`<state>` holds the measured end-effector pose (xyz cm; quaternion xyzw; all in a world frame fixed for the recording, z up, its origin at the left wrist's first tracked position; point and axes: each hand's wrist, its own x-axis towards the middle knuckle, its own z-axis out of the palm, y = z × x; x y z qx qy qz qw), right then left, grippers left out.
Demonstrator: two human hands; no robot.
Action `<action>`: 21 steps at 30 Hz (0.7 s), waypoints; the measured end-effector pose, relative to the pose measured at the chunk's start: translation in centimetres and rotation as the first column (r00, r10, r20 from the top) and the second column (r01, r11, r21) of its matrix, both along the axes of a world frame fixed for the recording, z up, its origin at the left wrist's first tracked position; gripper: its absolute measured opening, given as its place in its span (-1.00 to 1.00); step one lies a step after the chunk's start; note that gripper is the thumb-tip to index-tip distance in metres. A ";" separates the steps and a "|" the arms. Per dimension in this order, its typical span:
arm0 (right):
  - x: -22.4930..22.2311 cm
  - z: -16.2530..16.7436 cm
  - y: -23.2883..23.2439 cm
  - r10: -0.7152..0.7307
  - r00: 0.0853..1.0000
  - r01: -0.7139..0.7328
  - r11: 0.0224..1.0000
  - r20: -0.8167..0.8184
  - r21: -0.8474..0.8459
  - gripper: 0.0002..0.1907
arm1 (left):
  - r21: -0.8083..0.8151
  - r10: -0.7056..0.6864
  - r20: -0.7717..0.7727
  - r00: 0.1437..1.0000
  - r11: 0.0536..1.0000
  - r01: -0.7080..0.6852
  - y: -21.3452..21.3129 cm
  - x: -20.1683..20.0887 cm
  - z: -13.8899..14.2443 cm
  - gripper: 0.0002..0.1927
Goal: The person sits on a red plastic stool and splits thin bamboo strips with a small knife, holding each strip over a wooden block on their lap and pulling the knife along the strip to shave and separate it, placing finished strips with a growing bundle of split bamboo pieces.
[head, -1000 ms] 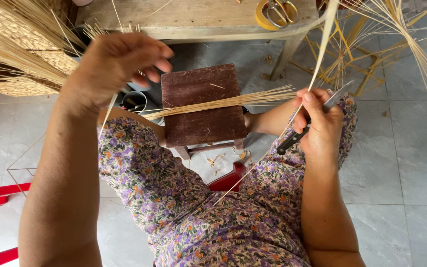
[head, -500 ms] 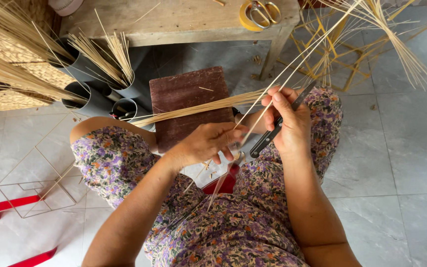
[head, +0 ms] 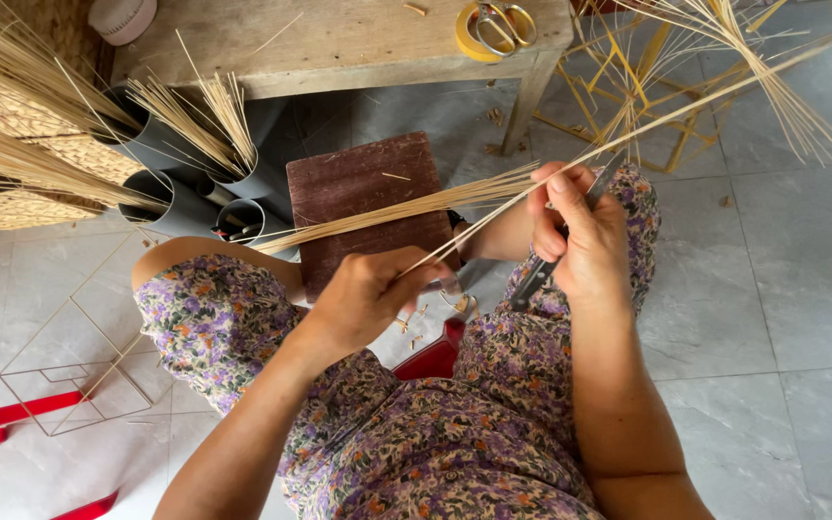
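Left hand (head: pixel 373 294) pinching thin bamboo strip (head: pixel 628 130), right hand (head: pixel 580 236) clenched around dark-handled knife (head: pixel 556 252).

Left hand (head: pixel 373 294) fingers curled, pinching; right hand (head: pixel 580 236) fisted, raised beside it.

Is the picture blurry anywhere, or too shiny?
Head view: soft, even daylight, no harsh glare on the grey floor tiles; both hands, left and right, look sharp; the thin strip between them blurs slightly at its far end.
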<state>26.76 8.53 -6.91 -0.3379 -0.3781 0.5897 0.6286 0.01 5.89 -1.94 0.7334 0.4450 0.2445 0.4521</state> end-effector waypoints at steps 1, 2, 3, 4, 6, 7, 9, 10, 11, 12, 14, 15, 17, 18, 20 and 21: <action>0.4 0.5 -0.2 0.031 0.997 -0.031 0.999 0.070 -0.012 -0.63 | 0.014 0.021 -0.008 1.000 1.000 -0.020 -0.3 -0.7 0.6 -0.78; 0.6 1.0 -0.4 0.064 0.988 -0.061 0.998 0.140 -0.026 -0.55 | 0.027 0.042 -0.015 0.999 0.999 -0.041 -0.6 -1.3 1.1 -0.78; 0.7 1.3 -0.7 0.120 0.974 -0.124 0.992 0.194 0.010 -0.45 | 0.040 0.064 -0.021 0.998 0.997 -0.063 -0.9 -1.8 1.6 -0.77; 0.7 1.7 -1.1 0.174 0.952 -0.190 0.981 0.250 0.041 -0.36 | 0.033 0.088 -0.017 0.996 0.996 -0.088 -1.2 -2.3 2.0 -0.77; 0.4 2.2 -1.8 0.230 0.890 -0.273 0.960 0.395 0.058 -0.24 | 0.021 0.138 -0.010 0.990 0.990 -0.138 -1.7 -3.2 2.7 -0.76; 0.1 2.4 -2.1 0.232 0.847 -0.288 0.956 0.479 0.047 -0.22 | 0.014 0.149 -0.002 0.989 0.989 -0.149 -1.9 -3.5 3.0 -0.76; -0.7 2.5 -2.5 0.244 0.758 -0.314 0.949 0.605 0.010 -0.25 | 0.001 0.175 0.014 0.984 0.985 -0.175 -2.2 -3.9 3.3 -0.75; -1.3 2.4 -2.7 0.255 0.717 -0.322 0.947 0.648 -0.016 -0.30 | 0.010 0.180 0.016 0.984 0.984 -0.180 -2.4 -3.9 3.4 -0.74; -1.7 2.4 -2.9 0.266 0.674 -0.328 0.944 0.689 -0.043 -0.35 | 0.018 0.184 0.018 0.983 0.983 -0.184 -2.5 -3.8 3.4 -0.73; -2.1 2.4 -3.0 0.269 0.689 -0.342 0.939 0.673 -0.025 -0.40 | 0.027 0.187 0.021 0.982 0.982 -0.187 -2.7 -3.8 3.3 -0.72; -2.6 2.4 -3.2 0.273 0.717 -0.365 0.931 0.641 0.012 -0.48 | 0.026 0.216 -0.039 0.976 0.976 -0.215 -3.1 -3.8 3.2 -0.73; -2.9 2.5 -3.2 0.278 0.738 -0.358 0.934 0.615 0.008 -0.49 | 0.024 0.228 -0.069 0.971 0.974 -0.227 -3.3 -3.8 3.2 -0.73; -3.3 2.4 -3.0 0.282 0.779 -0.341 0.940 0.560 0.002 -0.50 | 0.081 0.246 -0.139 0.959 0.968 -0.237 -3.6 -3.8 2.9 -0.72; -3.4 2.5 -2.9 0.304 0.788 -0.342 0.939 0.536 -0.030 -0.51 | 0.111 0.256 -0.174 0.951 0.965 -0.240 -3.8 -3.8 2.8 -0.71; -3.4 2.4 -2.9 0.349 0.804 -0.348 0.933 0.481 -0.095 -0.51 | 0.282 0.213 -0.116 0.970 0.944 -0.173 -4.2 -4.1 2.6 -0.71; -3.4 2.4 -2.8 0.331 0.821 -0.325 0.941 0.466 -0.095 -0.54 | 0.363 0.187 -0.091 0.978 0.921 -0.142 -4.5 -4.3 2.5 -0.71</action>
